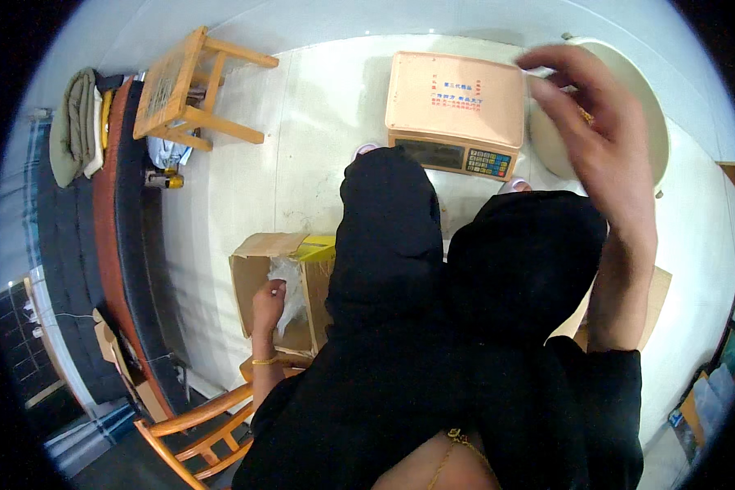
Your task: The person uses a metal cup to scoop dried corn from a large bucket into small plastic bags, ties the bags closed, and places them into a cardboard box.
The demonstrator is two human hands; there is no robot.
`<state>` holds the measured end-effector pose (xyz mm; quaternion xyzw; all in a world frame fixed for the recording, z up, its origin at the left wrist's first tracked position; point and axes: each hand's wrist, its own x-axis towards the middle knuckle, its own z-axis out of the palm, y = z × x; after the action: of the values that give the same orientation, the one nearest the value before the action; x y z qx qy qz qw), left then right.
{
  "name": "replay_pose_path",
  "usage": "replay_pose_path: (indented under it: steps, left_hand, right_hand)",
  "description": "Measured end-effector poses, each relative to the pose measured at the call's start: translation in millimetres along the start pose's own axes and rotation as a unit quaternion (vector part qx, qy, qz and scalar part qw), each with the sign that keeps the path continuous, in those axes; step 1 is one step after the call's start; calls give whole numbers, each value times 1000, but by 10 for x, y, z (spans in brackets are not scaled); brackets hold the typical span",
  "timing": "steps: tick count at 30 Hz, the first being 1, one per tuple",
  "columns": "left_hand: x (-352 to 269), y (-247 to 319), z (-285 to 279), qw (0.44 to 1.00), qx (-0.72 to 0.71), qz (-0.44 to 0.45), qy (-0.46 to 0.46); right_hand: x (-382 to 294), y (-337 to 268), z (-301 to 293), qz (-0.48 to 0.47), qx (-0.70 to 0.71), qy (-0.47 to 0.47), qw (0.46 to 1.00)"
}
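My left hand (270, 306) reaches over an open cardboard box (242, 294) on the floor, its fingers curled at crumpled clear plastic (295, 300) inside. Whether the fingers grip the plastic is not clear. My right hand (606, 122) is raised and blurred, its thumb and forefinger apart with nothing seen between them. Below it, partly covered, stands a large pale round basin (640, 79). Left of that hand, a digital weighing scale (453, 125) with a flat, printed tray rests on the floor. Its dark display and keypad (489, 164) face me.
A wooden stool (184, 92) stands at the upper left. Beside it runs a dark padded bench (67, 245) bearing folded cloth (76, 125). A wooden chair (196, 422) is at lower left. Another cardboard box (656, 300) shows partly behind my right forearm.
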<state>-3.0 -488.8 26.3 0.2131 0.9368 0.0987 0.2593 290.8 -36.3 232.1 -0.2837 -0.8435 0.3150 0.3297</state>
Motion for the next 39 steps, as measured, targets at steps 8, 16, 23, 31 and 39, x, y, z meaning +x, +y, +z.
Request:
replay_pose_path:
  steps: [8, 16, 23, 31, 39]
  left_hand:
    - [621, -471, 687, 983, -169, 4, 71]
    - [924, -871, 1660, 733, -627, -150, -215]
    - [301, -410, 387, 865, -443, -181, 153]
    - [110, -851, 257, 752, -626, -119, 169]
    - [396, -906, 1247, 975, -108, -27, -191]
  right_hand:
    - [158, 501, 815, -48, -251, -121, 959]
    - [-5, 526, 893, 9, -278, -242, 929]
    - [31, 473, 992, -15, -275, -261, 925]
    - [37, 452, 1060, -1, -253, -295, 921]
    - [55, 523, 1025, 9, -247, -309, 919]
